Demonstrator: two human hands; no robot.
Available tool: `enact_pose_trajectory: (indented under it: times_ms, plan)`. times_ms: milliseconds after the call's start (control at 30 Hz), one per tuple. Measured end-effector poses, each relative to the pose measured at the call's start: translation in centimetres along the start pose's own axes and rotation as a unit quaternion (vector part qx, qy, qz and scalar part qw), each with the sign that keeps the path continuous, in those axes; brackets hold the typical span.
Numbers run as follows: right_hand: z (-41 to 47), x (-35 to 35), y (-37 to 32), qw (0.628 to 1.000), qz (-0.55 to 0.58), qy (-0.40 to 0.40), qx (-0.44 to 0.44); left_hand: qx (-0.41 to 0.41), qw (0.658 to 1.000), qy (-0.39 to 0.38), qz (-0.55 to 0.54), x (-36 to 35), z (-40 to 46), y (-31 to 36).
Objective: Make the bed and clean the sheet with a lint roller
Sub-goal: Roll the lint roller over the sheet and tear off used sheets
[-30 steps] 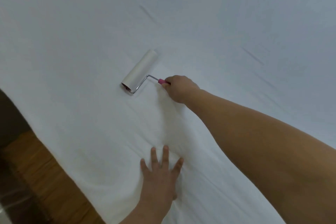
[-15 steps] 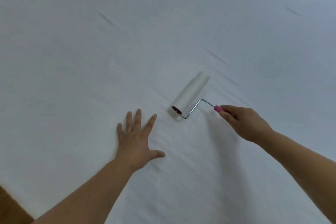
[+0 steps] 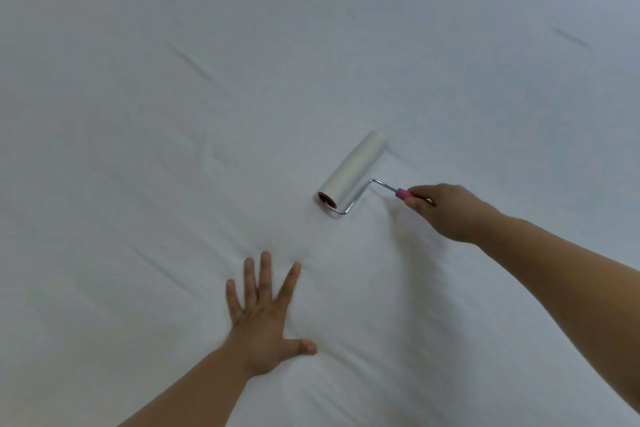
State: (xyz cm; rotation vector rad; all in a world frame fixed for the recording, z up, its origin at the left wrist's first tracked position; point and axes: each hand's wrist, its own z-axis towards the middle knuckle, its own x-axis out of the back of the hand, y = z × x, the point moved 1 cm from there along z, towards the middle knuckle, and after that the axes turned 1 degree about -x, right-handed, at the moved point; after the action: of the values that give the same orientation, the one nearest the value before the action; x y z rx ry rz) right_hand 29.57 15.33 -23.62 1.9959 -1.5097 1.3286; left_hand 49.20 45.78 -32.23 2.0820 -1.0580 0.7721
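The right hand (image 3: 446, 210) is gripping the pink handle (image 3: 403, 193) of the lint roller (image 3: 351, 174), fingers curled tight around it so that only the front end of the pink grip is showing past the knuckles. From that grip a bent metal rod (image 3: 360, 196) is running out and hooking round to the near end of the white roll, which is lying flat on the white bedsheet (image 3: 173, 80), its long axis slanting up and to the right. The roll's near end is showing a reddish core. The right forearm is reaching in from the lower right edge.

Nearer the person and to the left of the roller, the left hand (image 3: 265, 315) is pressing palm-down on the sheet, fingers straight and spread, thumb pointing off to the right, holding nothing. It is sitting apart from the roller, with bare fabric between them.

The sheet is filling the whole view, mostly smooth, with shallow creases fanning out around the left hand and a few thin folds farther up.
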Motion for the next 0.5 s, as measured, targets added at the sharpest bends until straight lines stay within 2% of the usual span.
enact_pose_trajectory:
  times_ms: [233, 367, 500]
  plan:
    - [9.5, 0.9, -11.4, 0.999, -0.004, 0.006, 0.038, 0.027, 0.999, -0.036, -0.006, -0.4, 0.7, 0.1]
    - [14.7, 1.4, -18.3, 0.998, -0.013, 0.007, 0.053, -0.020, 0.998, 0.030, -0.056, -1.4, 1.5, -0.1]
    - [18.4, 0.8, -24.3, 0.997, -0.017, 0.029, 0.063, -0.027, 0.996, 0.020, -0.078, -1.8, 2.0, -0.4]
